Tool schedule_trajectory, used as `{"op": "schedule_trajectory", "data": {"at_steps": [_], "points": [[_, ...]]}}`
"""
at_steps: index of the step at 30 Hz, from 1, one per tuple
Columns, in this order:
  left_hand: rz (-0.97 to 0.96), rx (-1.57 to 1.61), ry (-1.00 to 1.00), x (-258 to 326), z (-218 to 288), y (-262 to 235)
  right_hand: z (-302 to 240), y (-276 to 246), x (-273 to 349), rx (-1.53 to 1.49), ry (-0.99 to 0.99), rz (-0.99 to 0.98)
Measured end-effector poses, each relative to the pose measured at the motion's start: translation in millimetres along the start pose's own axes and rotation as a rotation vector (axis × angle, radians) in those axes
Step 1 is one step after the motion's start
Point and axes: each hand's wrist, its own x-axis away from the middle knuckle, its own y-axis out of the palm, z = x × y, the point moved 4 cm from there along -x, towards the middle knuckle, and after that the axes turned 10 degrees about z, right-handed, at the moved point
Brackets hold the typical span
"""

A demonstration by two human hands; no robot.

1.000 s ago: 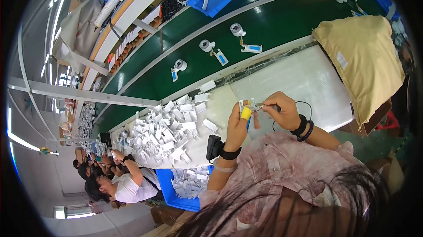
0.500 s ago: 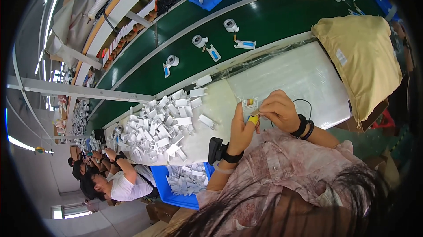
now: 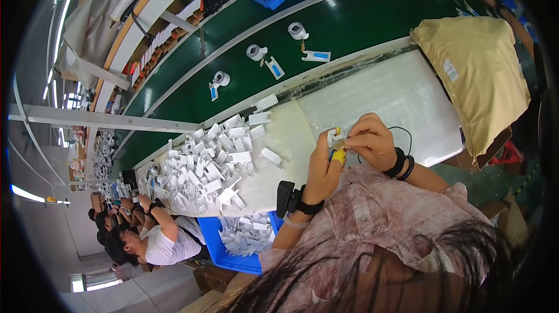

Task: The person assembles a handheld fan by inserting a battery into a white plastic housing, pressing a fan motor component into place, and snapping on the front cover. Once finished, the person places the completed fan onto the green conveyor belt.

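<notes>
Both my hands are close together above the plastic-covered worktop, near my body. My left hand point(image 3: 323, 170) is closed around a small white plastic part point(image 3: 333, 138), whose end shows between thumb and fingers. Bits of yellow and blue show by these fingers; whether they belong to the part or to finger wrapping is unclear. My right hand point(image 3: 372, 144) is pinched against the same part from the right, its fingertips touching a small brownish piece point(image 3: 339, 143) that is too small to name. A thin black cable point(image 3: 410, 138) loops on the worktop behind my right wrist.
Left of my hands lies a heap of white plastic housings point(image 3: 204, 164), above a blue bin point(image 3: 233, 262) of white parts. Beyond runs a green conveyor point(image 3: 192, 94) with round-headed white assemblies point(image 3: 256, 52). A yellow bag point(image 3: 471, 80) stands at right. Co-workers point(image 3: 174, 243) sit at left.
The white part in my left hand has tipped up between the fingers. Another person's hand has come in at the far right over the conveyor. The conveyor assemblies appear slightly farther left.
</notes>
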Motion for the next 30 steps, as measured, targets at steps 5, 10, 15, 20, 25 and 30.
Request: {"op": "schedule_trajectory", "data": {"at_steps": [5, 10, 15, 20, 25, 30], "points": [[-0.007, -0.052, 0.017, 0.2, -3.4, -1.0, 3.2, 2.3, 3.5, -0.016, 0.029, 0.002], [0.004, 0.015, 0.013, 1.3, -11.2, -2.3, 2.9, 3.4, 4.2, 0.011, 0.006, 0.007], [0.016, 0.112, 0.029, 3.5, -12.1, -2.1, 2.7, 3.5, 4.3, 0.02, -0.018, 0.02], [0.044, 0.042, 0.025, 2.9, -13.5, -1.6, -2.2, 2.6, 3.0, 0.089, -0.075, -0.009], [0.054, -0.025, -0.003, 3.9, -14.5, -1.6, -5.7, 1.7, 1.1, 0.092, -0.092, -0.021], [0.055, -0.007, -0.084, 4.2, -18.2, -2.4, -5.5, 2.7, 1.7, 0.095, -0.085, -0.02]]}}
